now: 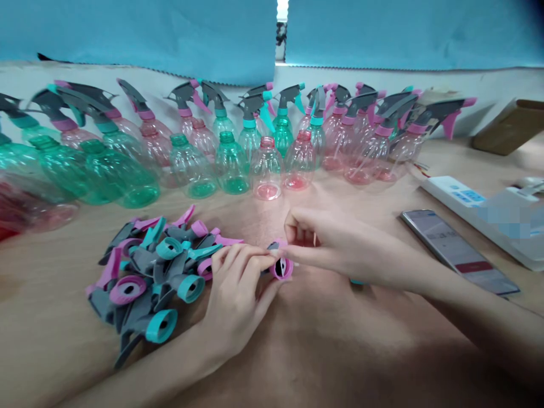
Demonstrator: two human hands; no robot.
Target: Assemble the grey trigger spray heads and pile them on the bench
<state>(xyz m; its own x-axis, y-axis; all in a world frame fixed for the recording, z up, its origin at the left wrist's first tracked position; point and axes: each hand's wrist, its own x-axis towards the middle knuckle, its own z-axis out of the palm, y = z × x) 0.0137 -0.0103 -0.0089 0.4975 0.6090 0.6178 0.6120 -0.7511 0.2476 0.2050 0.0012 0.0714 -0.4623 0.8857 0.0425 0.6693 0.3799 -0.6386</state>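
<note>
My left hand point(240, 289) is closed around a grey spray head with a pink collar point(282, 268); the collar's opening faces me and most of the head is hidden by my fingers. My right hand point(318, 238) is beside it, fingers curled, with thumb and forefinger pinched at the top of the spray head. Whatever may be between those fingertips is too small to make out. Left of my left hand lies a loose pile of grey spray heads point(164, 272) with pink and teal collars and triggers.
Behind stand open green bottles point(232, 164) and pink bottles point(267, 170), with several spray-topped bottles point(357, 136) behind and beside them. A phone point(459, 249) and a white power strip point(488, 215) lie at right. A brown box point(508, 127) sits farther back.
</note>
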